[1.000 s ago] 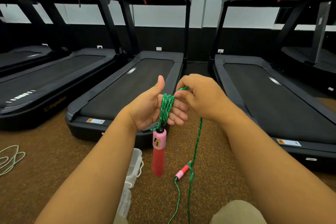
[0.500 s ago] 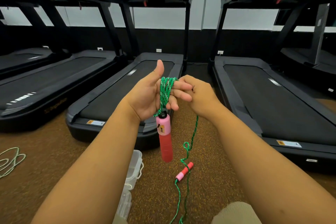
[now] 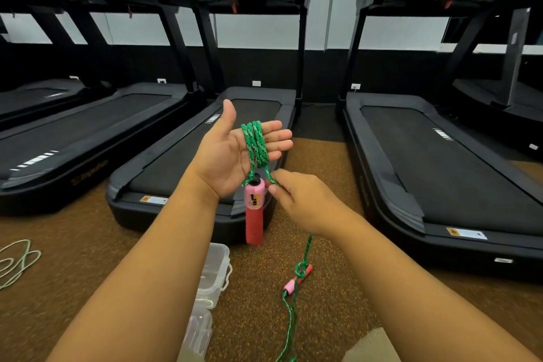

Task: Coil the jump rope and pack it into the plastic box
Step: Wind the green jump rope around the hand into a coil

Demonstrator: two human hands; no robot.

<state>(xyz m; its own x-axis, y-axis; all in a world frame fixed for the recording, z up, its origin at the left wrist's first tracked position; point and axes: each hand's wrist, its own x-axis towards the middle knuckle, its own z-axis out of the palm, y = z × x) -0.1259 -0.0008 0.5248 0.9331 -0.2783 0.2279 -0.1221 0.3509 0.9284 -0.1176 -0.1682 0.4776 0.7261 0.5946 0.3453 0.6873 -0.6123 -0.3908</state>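
A gym room with a row of black treadmills (image 3: 205, 138) on a brown speckled floor (image 3: 323, 317). At the far left a pale cord (image 3: 17, 261) lies on the floor, not part of the work. The plastic box (image 3: 213, 273) stands on the floor under the left forearm, with nothing of the rope inside as far as I can see. The left hand (image 3: 232, 153) is open, palm up, and some turns of the green jump rope (image 3: 255, 141) lie around its fingers; one pink handle (image 3: 254, 211) hangs below. The right hand (image 3: 305, 203) pinches the rope near this handle. The second handle (image 3: 296, 281) and much rope are on the floor, so I judge the coiling is only begun, packing not started.
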